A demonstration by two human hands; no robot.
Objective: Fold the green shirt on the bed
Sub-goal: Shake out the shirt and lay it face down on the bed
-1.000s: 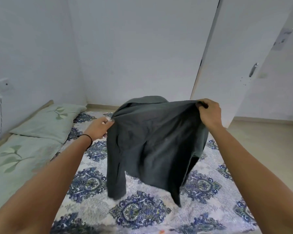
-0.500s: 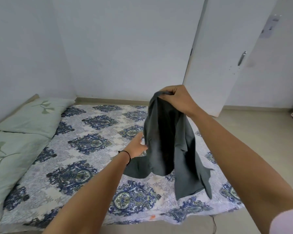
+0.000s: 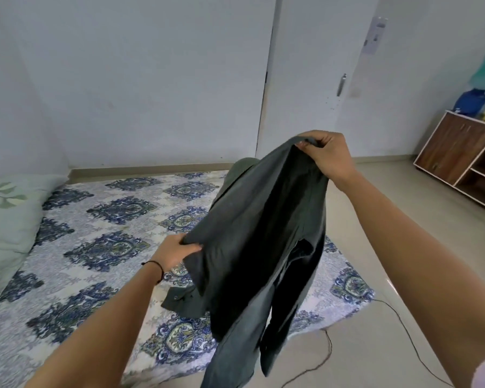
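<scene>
Green shirt [image 3: 258,233], lately spread wide, now hangs doubled mid-frame over the bed [image 3: 95,247], right hand [image 3: 328,158] pinching its top, left hand [image 3: 174,250] gripping its side; folding likely begun.

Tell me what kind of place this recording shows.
Most likely a bedroom in a home. A low mattress under a blue patterned sheet lies on the floor by the wall, with a pale green pillow at one end. A wooden cabinet with open shelves stands at the right.
</scene>
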